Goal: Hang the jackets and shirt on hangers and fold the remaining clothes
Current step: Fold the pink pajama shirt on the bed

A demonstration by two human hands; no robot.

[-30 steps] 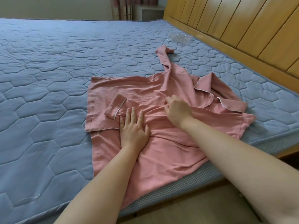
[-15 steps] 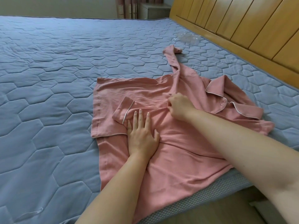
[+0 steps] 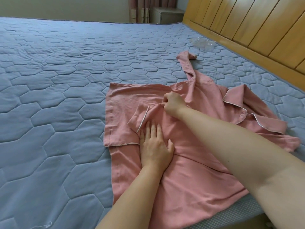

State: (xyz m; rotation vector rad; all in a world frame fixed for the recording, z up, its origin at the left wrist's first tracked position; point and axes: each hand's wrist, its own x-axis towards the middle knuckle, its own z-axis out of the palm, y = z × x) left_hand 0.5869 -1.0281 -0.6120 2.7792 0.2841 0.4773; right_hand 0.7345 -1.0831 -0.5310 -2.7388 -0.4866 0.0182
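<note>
left hand (image 3: 155, 146): bare | right hand (image 3: 173, 104): bare | forearms: bare up to the frame edge

The shirt (image 3: 198, 171) lies on the bed (image 3: 57, 80) at its near right corner, hem overhanging the near edge. One sleeve (image 3: 189, 66) stretches away toward a plastic wrapper (image 3: 200, 42), which lies just before the headboard (image 3: 247, 27) along the right. The other sleeve (image 3: 138, 119) is folded across the shirt's body. The collar (image 3: 237, 103) lies to the right. The left hand (image 3: 154, 146) rests flat on the shirt beside the folded sleeve's end. The right hand (image 3: 173, 104) pinches the cloth just beyond it. Behind the bed stand a nightstand (image 3: 166, 14) and, to its left, a curtain (image 3: 140, 10).
</note>
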